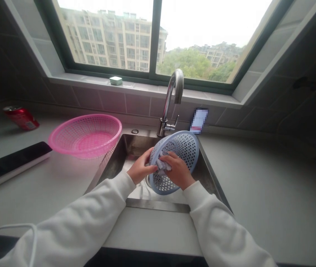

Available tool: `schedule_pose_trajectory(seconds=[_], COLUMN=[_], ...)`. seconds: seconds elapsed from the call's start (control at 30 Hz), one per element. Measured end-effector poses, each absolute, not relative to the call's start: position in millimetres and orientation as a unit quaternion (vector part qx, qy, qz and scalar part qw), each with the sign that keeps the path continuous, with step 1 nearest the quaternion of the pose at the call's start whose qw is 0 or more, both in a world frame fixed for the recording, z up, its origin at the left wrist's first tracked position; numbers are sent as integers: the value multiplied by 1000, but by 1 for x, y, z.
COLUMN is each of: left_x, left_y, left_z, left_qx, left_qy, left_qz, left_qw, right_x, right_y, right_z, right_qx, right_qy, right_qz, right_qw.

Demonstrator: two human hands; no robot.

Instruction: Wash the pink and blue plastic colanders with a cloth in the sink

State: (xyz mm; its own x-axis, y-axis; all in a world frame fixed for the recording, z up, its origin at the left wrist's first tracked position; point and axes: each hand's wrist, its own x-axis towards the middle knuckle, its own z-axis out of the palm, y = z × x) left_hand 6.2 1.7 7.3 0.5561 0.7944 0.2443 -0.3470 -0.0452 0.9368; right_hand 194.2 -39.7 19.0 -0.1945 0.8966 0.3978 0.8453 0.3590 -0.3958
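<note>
A light blue plastic colander is held tilted over the steel sink, its hollow side turned toward my right. My left hand grips its rim on the left, thumb in front and fingers behind the wall. Inside the colander, my right hand is closed on a crumpled pale cloth and presses it against the inner side near the left rim. Part of the cloth is hidden under my fingers.
A chrome faucet rises behind the sink. On the left counter are a pink basket, a red can and a long black-topped box. A phone leans at the back wall; a green-white block sits on the windowsill.
</note>
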Motion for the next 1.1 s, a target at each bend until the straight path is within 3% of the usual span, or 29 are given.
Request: schedule_pose_trajectory(seconds=[0.1, 0.2, 0.3, 0.4, 0.53, 0.63, 0.73, 0.83, 0.93, 1.1], left_x=[6, 8, 10, 8, 5, 7, 11, 9, 6, 6], left_y=[4, 1, -3, -2, 2, -1, -4, -1, 3, -3], left_z=[9, 11, 10, 9, 11, 12, 11, 10, 11, 11], left_qx=[569, 580, 592, 581, 576, 592, 587, 573, 563, 618], left_qy=[191, 179, 186, 209, 203, 188, 192, 198, 197, 215], left_qz=[443, 409, 383, 410, 428, 387, 374, 415, 451, 359], left_qw=[666, 681, 684, 671, 666, 682, 692, 678, 664, 665], right_x=[202, 208, 200, 191, 200, 208, 199, 187, 193, 214], right_y=[-36, -35, -40, -45, -42, -39, -43, -46, -43, -36], right_z=[19, 25, 28, 26, 24, 27, 30, 27, 25, 32], right_qx=[-640, -682, -618, -542, -623, -678, -618, -554, -614, -678], right_qy=[-724, -664, -704, -784, -741, -672, -715, -789, -757, -643], right_qz=[26, -40, -47, 27, 31, -45, -53, 6, 11, -80], right_qw=[257, 305, 347, 301, 249, 294, 324, 264, 221, 346])
